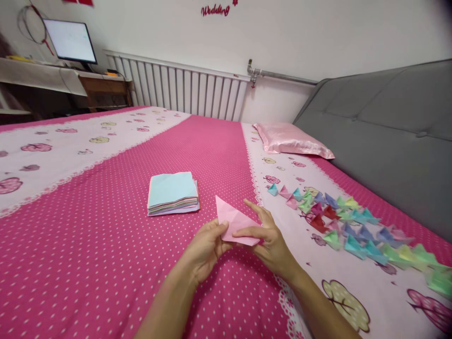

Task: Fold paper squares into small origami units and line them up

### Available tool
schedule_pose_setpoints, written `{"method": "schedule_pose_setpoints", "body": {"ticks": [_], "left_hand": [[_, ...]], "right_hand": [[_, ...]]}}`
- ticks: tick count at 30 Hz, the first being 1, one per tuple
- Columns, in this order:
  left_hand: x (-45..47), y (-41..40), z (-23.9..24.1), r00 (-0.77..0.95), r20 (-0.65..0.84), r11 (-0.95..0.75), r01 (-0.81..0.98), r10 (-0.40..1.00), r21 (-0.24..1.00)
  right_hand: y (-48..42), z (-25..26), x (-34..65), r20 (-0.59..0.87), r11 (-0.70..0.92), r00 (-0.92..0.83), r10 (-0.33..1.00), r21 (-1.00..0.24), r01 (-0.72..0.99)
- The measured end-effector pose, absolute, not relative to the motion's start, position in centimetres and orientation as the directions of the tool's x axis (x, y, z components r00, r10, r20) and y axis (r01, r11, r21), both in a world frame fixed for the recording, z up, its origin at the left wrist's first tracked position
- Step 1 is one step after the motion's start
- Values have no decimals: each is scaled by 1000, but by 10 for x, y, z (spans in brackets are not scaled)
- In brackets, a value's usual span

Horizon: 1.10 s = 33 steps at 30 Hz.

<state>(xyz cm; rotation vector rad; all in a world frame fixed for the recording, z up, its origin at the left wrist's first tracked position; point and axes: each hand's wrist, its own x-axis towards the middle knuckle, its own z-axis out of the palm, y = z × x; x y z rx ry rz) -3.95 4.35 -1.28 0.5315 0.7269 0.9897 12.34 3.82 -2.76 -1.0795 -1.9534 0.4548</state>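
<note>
A pink folded sheet of paper [233, 223] is held over the bed between both hands. My left hand [205, 249] grips its lower left edge with fingers curled. My right hand [268, 235] pinches its right side, thumb on top and index finger stretched along the fold. A stack of coloured paper squares [173, 193], light blue on top, lies on the pink dotted bedsheet [106, 245] just beyond my left hand.
Several folded paper shapes in many colours [353, 226] lie in rows on the right of the bed. A pink satin pillow [291, 139] rests by the grey headboard [388, 136]. A white radiator [183, 89] and a desk with a monitor [70, 41] stand behind.
</note>
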Motion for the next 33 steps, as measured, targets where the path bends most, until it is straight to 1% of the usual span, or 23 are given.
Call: {"method": "schedule_pose_setpoints", "body": {"ticks": [4,9,12,16,18,20,23,25,28,33], "left_hand": [[-39,42,-11,362,-277,440,-522,890,730],[-40,40,-10,385,-251,434,-524,888,733],[-40,40,-10,406,-234,434,-516,883,739],[-39,40,-9,421,-217,432,-525,881,733],[-39,39,-9,428,-205,431,-539,880,724],[-39,39,-8,444,-180,418,-525,878,742],[-38,39,-10,448,-120,336,-441,886,832],[-36,39,-12,406,-111,278,-380,907,882],[-34,41,-17,333,-158,271,-327,930,905],[-34,42,-19,312,-230,334,-340,922,879]], "right_hand": [[38,-25,123,472,506,-197,859,-725,467],[38,-22,123,405,394,-61,912,-827,400],[37,-22,121,353,313,37,935,-869,383],[34,-23,117,285,233,102,953,-906,354],[32,-24,116,280,219,130,951,-907,359],[31,-24,115,294,221,151,944,-902,371],[29,-23,113,302,215,187,935,-901,378],[28,-23,112,293,202,211,932,-908,368],[27,-23,112,279,197,223,934,-923,329],[28,-24,113,253,208,247,936,-959,193]]}}
